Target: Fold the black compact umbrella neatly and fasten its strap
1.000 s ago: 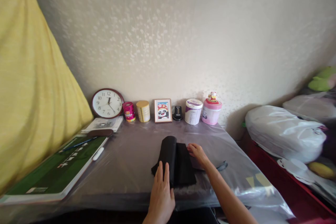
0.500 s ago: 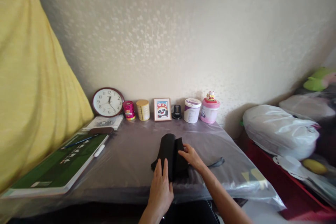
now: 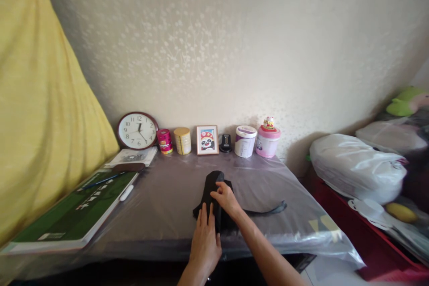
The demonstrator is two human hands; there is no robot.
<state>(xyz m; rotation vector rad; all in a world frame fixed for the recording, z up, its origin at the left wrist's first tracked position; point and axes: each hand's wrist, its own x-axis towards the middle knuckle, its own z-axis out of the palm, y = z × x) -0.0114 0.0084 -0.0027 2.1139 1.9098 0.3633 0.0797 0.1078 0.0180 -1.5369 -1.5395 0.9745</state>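
Observation:
A folded black cloth (image 3: 211,183) lies in the middle of the table (image 3: 161,205), which is covered in clear plastic sheeting. My left hand (image 3: 204,243) rests flat on the cloth's near end, fingers stretched out. My right hand (image 3: 225,196) lies across the top of the cloth, fingers curled over the fold and pressing it leftward. A thin dark strap (image 3: 268,210) trails from the cloth to the right.
Along the wall stand a round clock (image 3: 137,131), a pink tin (image 3: 164,141), a gold tin (image 3: 182,140), a panda picture frame (image 3: 207,140), a white tub (image 3: 245,141) and a pink jar (image 3: 267,140). A green book (image 3: 73,214) with a pen lies left. White plastic bags (image 3: 355,167) sit right.
My right hand has moved left, bringing the cloth's right flap over onto the rest, so the cloth looks narrower. My left hand has stayed pressed on its near end.

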